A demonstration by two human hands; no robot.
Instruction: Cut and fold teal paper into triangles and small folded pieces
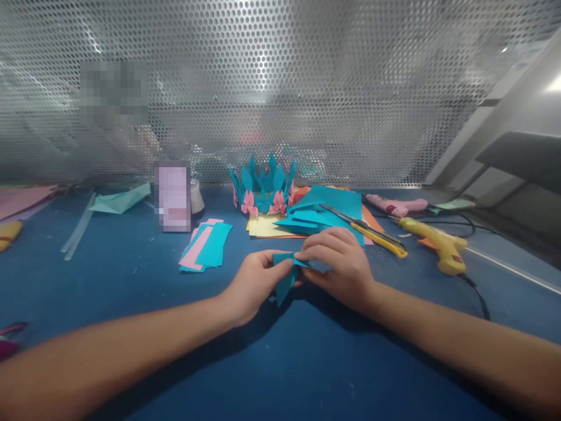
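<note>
Between my hands is a small piece of folded blue paper (pixel 286 280), its pointed end hanging down toward the blue table (pixel 245 374). My left hand (pixel 256 280) pinches it from the left, thumb on top. From the right, the fingers of my right hand (pixel 339 263) are closed on its upper right corner. My palms hide part of the paper. Beyond them stands a blue and pink folded-paper crown (pixel 263 196). Blue paper sheets and folded pieces (pixel 324 207) lie beside it, over yellow and orange sheets (pixel 267 227).
Right of my hands lie a yellow-handled cutter (pixel 381 240), a yellow glue gun (pixel 438 242) with its cord and a pink glue gun (pixel 397 204). To the left are blue and pink paper strips (pixel 210 245), a white spool (pixel 197 197) and clear glue sticks (pixel 79 225). A perforated metal panel (pixel 263 88) closes the back.
</note>
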